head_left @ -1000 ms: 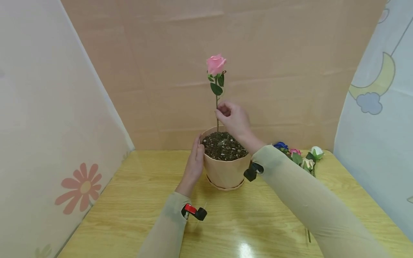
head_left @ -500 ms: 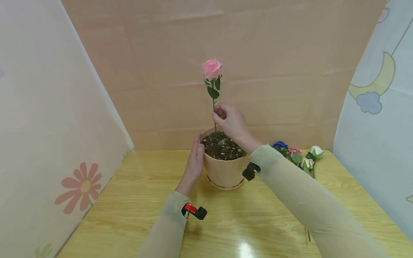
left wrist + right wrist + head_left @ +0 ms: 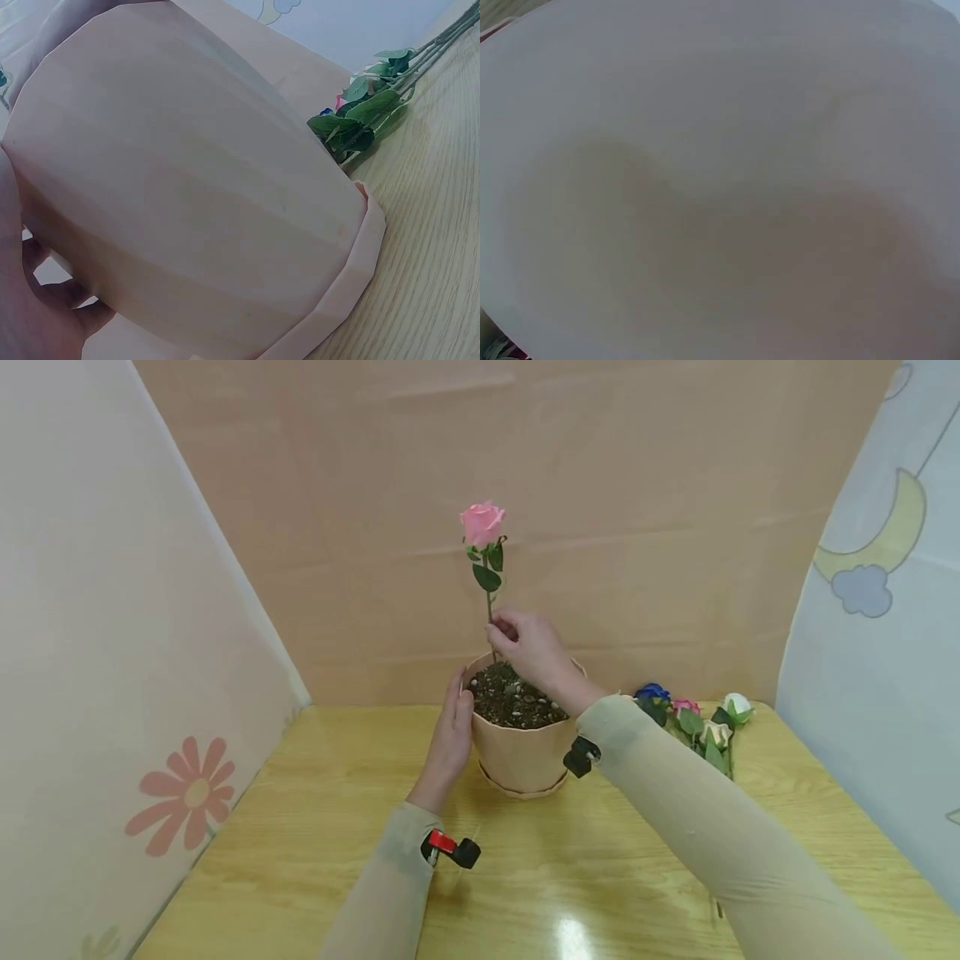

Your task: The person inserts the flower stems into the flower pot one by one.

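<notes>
A pink rose [image 3: 482,525] with green leaves stands nearly upright, its stem reaching down to the dark, pebbly soil [image 3: 517,700] of a beige flower pot [image 3: 521,756]. Thumb and fingers of my right hand [image 3: 528,645] pinch the stem a little above the soil. My left hand [image 3: 453,732] rests against the pot's left side, fingers lying along the wall and the thumb near the rim. The left wrist view shows the pot wall [image 3: 187,180] close up, with fingers [image 3: 67,291] at its edge. A pale, blurred surface fills the right wrist view.
Several roses, including blue, dark pink, cream and white [image 3: 738,707] blooms, lie on the wooden table [image 3: 360,777] right of the pot, partly hidden by the right sleeve [image 3: 697,810]. A saucer [image 3: 522,792] sits under the pot. A beige backdrop [image 3: 360,527] rises behind.
The rose and my right hand have shifted left, and the bloom sits slightly lower, with the stem now leaning a little left. My left hand stays against the pot.
</notes>
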Tool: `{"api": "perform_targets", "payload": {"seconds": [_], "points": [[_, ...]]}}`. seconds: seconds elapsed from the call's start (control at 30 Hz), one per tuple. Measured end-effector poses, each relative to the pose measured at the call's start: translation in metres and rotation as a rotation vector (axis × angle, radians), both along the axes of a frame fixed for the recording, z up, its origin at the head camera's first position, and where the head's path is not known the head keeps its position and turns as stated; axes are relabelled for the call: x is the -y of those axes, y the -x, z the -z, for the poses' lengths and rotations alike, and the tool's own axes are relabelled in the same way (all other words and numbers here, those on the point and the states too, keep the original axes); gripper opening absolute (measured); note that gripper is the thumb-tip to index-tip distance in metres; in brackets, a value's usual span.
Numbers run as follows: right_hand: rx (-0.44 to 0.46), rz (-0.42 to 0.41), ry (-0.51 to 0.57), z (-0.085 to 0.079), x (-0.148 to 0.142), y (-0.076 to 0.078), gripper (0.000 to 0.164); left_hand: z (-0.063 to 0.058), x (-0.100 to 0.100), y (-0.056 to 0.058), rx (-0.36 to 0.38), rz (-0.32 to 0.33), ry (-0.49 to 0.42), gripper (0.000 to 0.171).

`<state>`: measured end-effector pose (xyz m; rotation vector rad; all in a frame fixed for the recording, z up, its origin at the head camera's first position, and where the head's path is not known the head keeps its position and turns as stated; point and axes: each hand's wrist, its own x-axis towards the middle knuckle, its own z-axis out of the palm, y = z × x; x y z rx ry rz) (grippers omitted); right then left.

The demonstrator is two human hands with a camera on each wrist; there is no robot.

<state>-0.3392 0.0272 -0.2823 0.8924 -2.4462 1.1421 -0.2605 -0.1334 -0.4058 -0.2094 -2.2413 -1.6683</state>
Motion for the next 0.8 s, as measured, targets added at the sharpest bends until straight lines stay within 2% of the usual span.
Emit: {"api": "perform_targets", "payload": {"seconds": [0.23,0.37,0.63,0.8], "points": [[-0.049,-0.029,-0.031,0.007,0.005,-0.001,0.019,0.002,0.001,0.000,0.003,-0.017,-0.001,0.060],[-0.042,-0.016,-0.034,0.013,0.004,-0.003,0.018,0.004,-0.002,-0.001,0.007,-0.007,0.000,0.060],[-0.103,0.025,-0.070,0.013,0.001,-0.001,0.021,-0.001,-0.010,0.000,0.007,-0.005,0.009,0.061],[-0.053,0.033,-0.062,0.015,0.000,-0.002,0.022,0.000,-0.010,-0.002,0.012,-0.019,0.011,0.059]]}}
